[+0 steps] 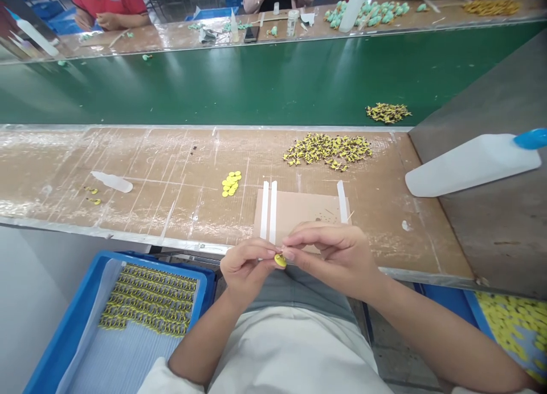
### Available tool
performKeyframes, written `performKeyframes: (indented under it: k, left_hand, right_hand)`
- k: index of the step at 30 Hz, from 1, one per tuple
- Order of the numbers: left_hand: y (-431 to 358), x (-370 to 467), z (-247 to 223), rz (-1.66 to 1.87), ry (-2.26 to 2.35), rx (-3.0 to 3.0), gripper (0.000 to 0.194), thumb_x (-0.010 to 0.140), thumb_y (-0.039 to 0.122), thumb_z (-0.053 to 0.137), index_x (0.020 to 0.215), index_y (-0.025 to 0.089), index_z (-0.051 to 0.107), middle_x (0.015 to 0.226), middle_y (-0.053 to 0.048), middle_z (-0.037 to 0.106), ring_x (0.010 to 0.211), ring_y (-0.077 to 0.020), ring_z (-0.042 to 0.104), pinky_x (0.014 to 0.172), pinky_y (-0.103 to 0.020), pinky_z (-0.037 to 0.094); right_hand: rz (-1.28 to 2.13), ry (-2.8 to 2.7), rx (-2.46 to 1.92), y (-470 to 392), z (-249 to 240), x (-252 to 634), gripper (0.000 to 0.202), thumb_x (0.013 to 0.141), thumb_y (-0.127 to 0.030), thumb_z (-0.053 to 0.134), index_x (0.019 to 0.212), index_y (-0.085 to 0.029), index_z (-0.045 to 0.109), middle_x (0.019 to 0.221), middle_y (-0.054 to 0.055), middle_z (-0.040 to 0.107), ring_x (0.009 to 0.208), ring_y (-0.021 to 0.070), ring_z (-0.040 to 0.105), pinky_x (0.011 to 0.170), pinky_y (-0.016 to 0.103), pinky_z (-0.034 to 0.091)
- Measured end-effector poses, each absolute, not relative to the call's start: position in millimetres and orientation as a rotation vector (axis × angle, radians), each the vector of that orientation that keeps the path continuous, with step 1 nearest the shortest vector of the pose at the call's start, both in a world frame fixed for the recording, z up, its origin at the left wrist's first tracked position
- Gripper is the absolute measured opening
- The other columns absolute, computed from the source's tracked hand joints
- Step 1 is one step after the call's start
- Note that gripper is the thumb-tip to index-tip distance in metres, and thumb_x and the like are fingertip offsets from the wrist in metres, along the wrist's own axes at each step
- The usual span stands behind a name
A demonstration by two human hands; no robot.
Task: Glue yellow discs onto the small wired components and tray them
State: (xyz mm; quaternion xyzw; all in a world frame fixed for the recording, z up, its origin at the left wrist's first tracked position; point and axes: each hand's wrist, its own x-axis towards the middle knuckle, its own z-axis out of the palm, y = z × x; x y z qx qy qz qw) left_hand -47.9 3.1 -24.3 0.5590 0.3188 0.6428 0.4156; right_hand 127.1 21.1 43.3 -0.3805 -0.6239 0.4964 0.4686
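My left hand (248, 265) pinches a small round yellow disc (280, 260) between thumb and fingertips, just past the table's front edge. Against the top of that disc, the thumb and forefinger of my right hand (335, 257) are closed together; any tiny part in them is too small to make out. Behind both hands lies a cardboard piece (305, 211) with white tape strips and dark specks. A small group of yellow discs (231, 184) is on the table to its left. Farther back spreads a pile of small yellow-and-black pieces (327, 150).
A white bottle with a blue cap (470, 165) leans at the right by a grey panel. A smaller white bottle (111, 181) lies left. Blue trays (92, 280) hold rows of pieces below left and yellow discs (517, 320) below right. People sit beyond the green belt (192, 89).
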Motion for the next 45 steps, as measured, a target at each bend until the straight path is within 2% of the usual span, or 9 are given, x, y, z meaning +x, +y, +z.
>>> performKeyframes:
  k: [7, 11, 19, 24, 29, 38, 42, 45]
  left_hand:
    - [7, -53, -19, 1.6, 0.659, 1.472, 0.023, 0.075, 0.005, 0.076, 0.091, 0.022, 0.075, 0.083, -0.003, 0.076, 0.074, -0.0159, 0.072, 0.069, -0.027, 0.059]
    - [6, -52, -19, 1.56, 0.727, 1.386, 0.027, 0.074, 0.003, 0.076, 0.092, 0.023, 0.075, 0.086, -0.002, 0.077, 0.076, -0.0148, 0.072, 0.068, -0.024, 0.059]
    - [-10, -47, -29, 1.64, 0.873, 1.362, 0.048, 0.07, 0.011, 0.082, 0.114, 0.028, 0.072, 0.106, -0.004, 0.069, 0.079, -0.0157, 0.071, 0.07, -0.028, 0.062]
    - [-16, -45, -32, 1.743, 1.07, 1.401, 0.046, 0.07, 0.004, 0.081, 0.108, 0.03, 0.075, 0.099, -0.003, 0.072, 0.086, -0.0162, 0.07, 0.074, -0.026, 0.061]
    - [-17, -45, -31, 1.779, 1.074, 1.401, 0.044, 0.073, 0.002, 0.077, 0.107, 0.03, 0.075, 0.093, -0.002, 0.074, 0.08, -0.0149, 0.07, 0.071, -0.025, 0.06]
    - [-16, -47, -28, 1.796, 1.018, 1.436, 0.04, 0.076, 0.004, 0.075, 0.107, 0.03, 0.075, 0.088, -0.001, 0.073, 0.078, -0.0144, 0.07, 0.071, -0.025, 0.06]
    - [-15, -52, -31, 1.747, 1.049, 1.438, 0.042, 0.073, 0.003, 0.077, 0.106, 0.029, 0.075, 0.093, -0.002, 0.074, 0.082, -0.015, 0.07, 0.07, -0.024, 0.059]
    - [-18, -57, -33, 1.737, 1.061, 1.344, 0.042, 0.072, 0.003, 0.078, 0.106, 0.028, 0.075, 0.098, -0.004, 0.073, 0.087, -0.0166, 0.07, 0.072, -0.025, 0.06]
  right_hand:
    - [1.261, -1.628, -0.843, 22, 48, 129, 0.01, 0.08, -0.016, 0.073, 0.089, -0.02, 0.076, 0.08, 0.004, 0.074, 0.07, 0.0155, 0.069, 0.064, 0.026, 0.057]
    - [1.224, -1.614, -0.913, 21, 43, 129, 0.011, 0.08, -0.017, 0.074, 0.09, -0.021, 0.076, 0.084, 0.004, 0.074, 0.073, 0.0159, 0.07, 0.067, 0.026, 0.058]
    - [1.232, -1.36, -1.136, 17, 31, 117, 0.01, 0.077, -0.026, 0.078, 0.085, -0.02, 0.076, 0.086, 0.006, 0.076, 0.075, 0.0182, 0.073, 0.07, 0.025, 0.062]
    - [1.237, -1.319, -1.138, 14, 27, 108, 0.012, 0.076, -0.026, 0.079, 0.085, -0.019, 0.077, 0.086, 0.006, 0.076, 0.075, 0.0179, 0.074, 0.07, 0.023, 0.064]
    - [1.292, -1.262, -1.114, 11, 30, 102, 0.01, 0.072, -0.022, 0.081, 0.081, -0.019, 0.077, 0.083, 0.005, 0.077, 0.072, 0.0179, 0.075, 0.065, 0.021, 0.064]
    - [1.313, -1.265, -1.108, 8, 30, 103, 0.01, 0.073, -0.024, 0.081, 0.082, -0.02, 0.078, 0.083, 0.005, 0.077, 0.074, 0.0187, 0.075, 0.07, 0.023, 0.065]
    - [1.356, -1.252, -1.104, 10, 24, 101, 0.015, 0.075, -0.027, 0.08, 0.087, -0.02, 0.077, 0.086, 0.005, 0.077, 0.077, 0.0187, 0.075, 0.072, 0.025, 0.065]
    - [1.434, -1.297, -1.091, 8, 22, 102, 0.033, 0.076, -0.029, 0.08, 0.107, -0.021, 0.073, 0.096, 0.007, 0.076, 0.082, 0.0204, 0.075, 0.076, 0.03, 0.065]
